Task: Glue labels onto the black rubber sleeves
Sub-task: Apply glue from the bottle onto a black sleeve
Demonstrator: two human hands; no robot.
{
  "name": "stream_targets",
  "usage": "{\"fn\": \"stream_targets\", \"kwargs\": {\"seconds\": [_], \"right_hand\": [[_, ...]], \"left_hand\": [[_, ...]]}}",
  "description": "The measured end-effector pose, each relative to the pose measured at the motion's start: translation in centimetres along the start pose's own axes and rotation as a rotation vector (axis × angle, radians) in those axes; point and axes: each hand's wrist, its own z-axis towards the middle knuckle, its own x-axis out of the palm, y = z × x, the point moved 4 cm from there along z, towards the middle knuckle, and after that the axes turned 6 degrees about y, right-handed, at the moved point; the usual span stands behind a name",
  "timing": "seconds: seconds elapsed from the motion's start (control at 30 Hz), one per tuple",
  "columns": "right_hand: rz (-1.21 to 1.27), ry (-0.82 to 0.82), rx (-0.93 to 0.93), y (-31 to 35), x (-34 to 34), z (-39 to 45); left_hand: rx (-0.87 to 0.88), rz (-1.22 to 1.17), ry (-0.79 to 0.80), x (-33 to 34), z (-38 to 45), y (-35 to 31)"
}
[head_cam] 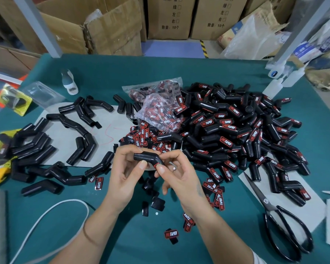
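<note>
Here a label is pressed onto a bent sleeve.
Above the worktop's near-middle, the left hand [125, 168] fingers grip the rubber sleeve [148, 158] steady, so the right hand [176, 175] fingers pinch the label [159, 166] down firmly.

Ring [174, 168], thin bracelet [88, 235], perhaps.

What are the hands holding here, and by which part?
Both hold one bent black sleeve: left hand at its left end, right hand pinching the label end.
</note>
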Motion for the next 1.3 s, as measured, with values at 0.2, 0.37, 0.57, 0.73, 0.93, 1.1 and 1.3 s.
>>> {"fn": "stream_targets", "kwargs": {"seconds": [0.2, 0.37, 0.57, 0.73, 0.93, 1.1, 1.3], "right_hand": [[-0.028, 0.013, 0.012, 0.0, -0.2, 0.0], [-0.026, 0.013, 0.004, 0.0, -0.2, -0.1], [-0.021, -0.009, -0.001, 0.0, -0.4, -0.1], [-0.010, -0.006, 0.012, -0.3, -0.3, -0.2], [0.072, -0.006, 0.000, -0.6, -0.2, -0.3], [0.134, 0.007, -0.029, -0.3, 0.1, -0.5], [0.161, 0.017, -0.042, -0.2, 0.1, -0.5]], "left_hand": [[-0.021, 0.000, -0.017, 0.0, -0.1, 0.2], [-0.006, 0.004, 0.002, 0.1, -0.1, -0.1], [0.022, -0.017, 0.073, 0.6, 0.0, -0.9], [0.049, 0.008, 0.046, 0.7, 0.1, -1.5], [0.090, 0.045, 0.016, 1.0, -0.1, -1.9], [0.104, 0.057, -0.007, 1.1, -0.4, -2.0], [0.090, 0.050, -0.028, 1.0, -0.4, -1.9]]}}
